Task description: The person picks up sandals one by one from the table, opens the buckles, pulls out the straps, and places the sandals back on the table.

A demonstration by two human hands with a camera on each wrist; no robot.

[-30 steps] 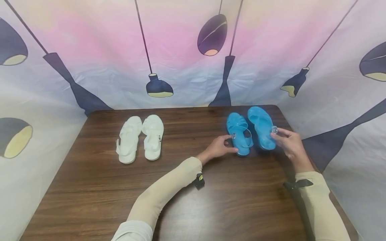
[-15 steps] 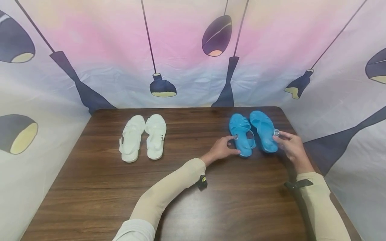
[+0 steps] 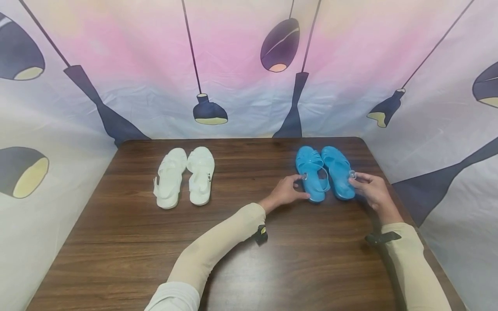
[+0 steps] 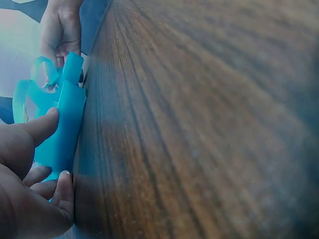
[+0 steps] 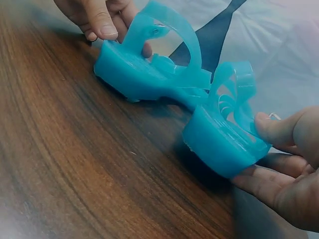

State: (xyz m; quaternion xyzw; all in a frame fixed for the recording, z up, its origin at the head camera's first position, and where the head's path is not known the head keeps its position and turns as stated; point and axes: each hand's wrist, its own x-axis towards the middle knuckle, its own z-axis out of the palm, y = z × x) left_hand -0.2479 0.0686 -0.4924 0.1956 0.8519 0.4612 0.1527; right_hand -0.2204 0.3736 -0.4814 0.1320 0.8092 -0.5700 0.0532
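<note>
Two blue jelly sandals lie side by side at the table's right rear, toes toward the wall. My left hand [image 3: 285,191] holds the left blue sandal [image 3: 310,162], thumb at its heel and fingers along its outer side by the clear buckle. On the far side, my right hand [image 3: 374,190] grips the right blue sandal [image 3: 339,170] by its outer edge, thumb on top and fingers low. The right wrist view shows that sandal's heel [image 5: 214,142] with a dark shadow below; whether it touches the table, I cannot tell.
A pair of white sandals, the left one [image 3: 169,179] and the right one [image 3: 200,175], stands at the left rear of the brown wooden table [image 3: 249,259]. Behind and beside the table hangs a cloth printed with lamps [image 3: 210,110].
The right hand has drawn the right blue sandal leftward and slightly nearer, so the gap between the blue sandals is smaller. My left hand keeps its hold. The head view has shifted a little.
</note>
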